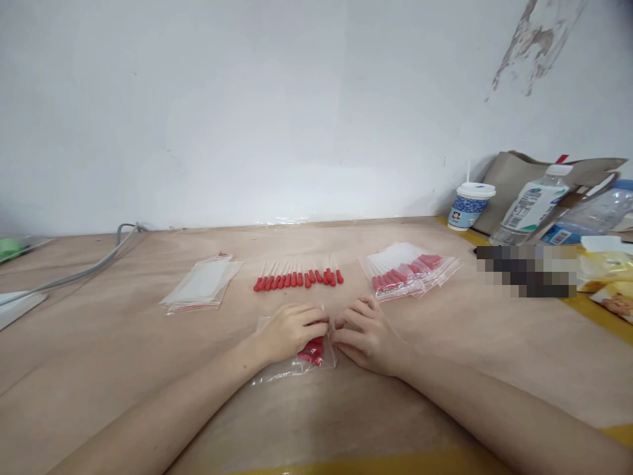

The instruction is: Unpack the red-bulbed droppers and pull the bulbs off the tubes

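Note:
A clear zip-lock bag (pixel 277 375) lies flat on the table in front of me, with red rubber dropper bulbs (pixel 311 353) showing inside it. My left hand (pixel 295 330) rests over the bag, its fingers bent down on the right end. At that same end, the curled fingers of my right hand (pixel 366 335) pinch the bag's edge. Beyond my hands lies a row of droppers (pixel 294 280) with clear tubes and red bulbs toward me. Some bulbs at the row's right end overlap.
Flat unfilled bags (pixel 200 285) are stacked at left, and bags filled with droppers (pixel 405 270) fan out at right. A grey cable (pixel 93 264) crosses the far left. A paper cup (pixel 469 206), a plastic bottle (pixel 534 204) and a beige bag (pixel 509 178) stand at the back right.

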`<state>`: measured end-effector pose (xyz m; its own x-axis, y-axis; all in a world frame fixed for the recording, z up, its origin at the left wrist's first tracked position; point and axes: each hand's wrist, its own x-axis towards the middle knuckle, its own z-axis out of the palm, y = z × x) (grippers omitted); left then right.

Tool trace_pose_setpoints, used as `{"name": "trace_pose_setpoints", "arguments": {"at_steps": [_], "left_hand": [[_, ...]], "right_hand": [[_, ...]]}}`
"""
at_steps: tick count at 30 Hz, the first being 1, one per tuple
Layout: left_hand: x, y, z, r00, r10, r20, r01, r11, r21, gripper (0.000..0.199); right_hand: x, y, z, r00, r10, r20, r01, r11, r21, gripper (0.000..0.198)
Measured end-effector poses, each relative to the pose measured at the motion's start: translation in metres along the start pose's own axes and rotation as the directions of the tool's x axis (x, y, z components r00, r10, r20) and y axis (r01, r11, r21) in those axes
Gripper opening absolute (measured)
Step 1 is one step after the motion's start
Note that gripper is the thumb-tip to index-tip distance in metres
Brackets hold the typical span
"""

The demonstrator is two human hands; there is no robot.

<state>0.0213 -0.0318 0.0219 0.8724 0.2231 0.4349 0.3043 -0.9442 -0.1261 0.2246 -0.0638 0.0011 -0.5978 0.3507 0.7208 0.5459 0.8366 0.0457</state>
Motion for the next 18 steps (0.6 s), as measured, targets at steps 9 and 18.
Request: {"name": "trace_pose_setpoints", "arguments": {"at_steps": [9,18], "left_hand": [[0.002,-0.001,0.001,0.978,0.197,0.076,-0.202,0.977,0.063,0.023],[0.006,-0.006,-0.029,0.969,0.207,0.138,-0.217,0.974,0.064,0.020]], "right_hand": [[0.004,0.000,-0.004,0.965,-0.235,0.113,0.252,0.953,-0.168,0.026],[0.005,0.007,-0.008,0.927,-0.212,0.309,0.256,0.961,-0.108,0.022]]}}
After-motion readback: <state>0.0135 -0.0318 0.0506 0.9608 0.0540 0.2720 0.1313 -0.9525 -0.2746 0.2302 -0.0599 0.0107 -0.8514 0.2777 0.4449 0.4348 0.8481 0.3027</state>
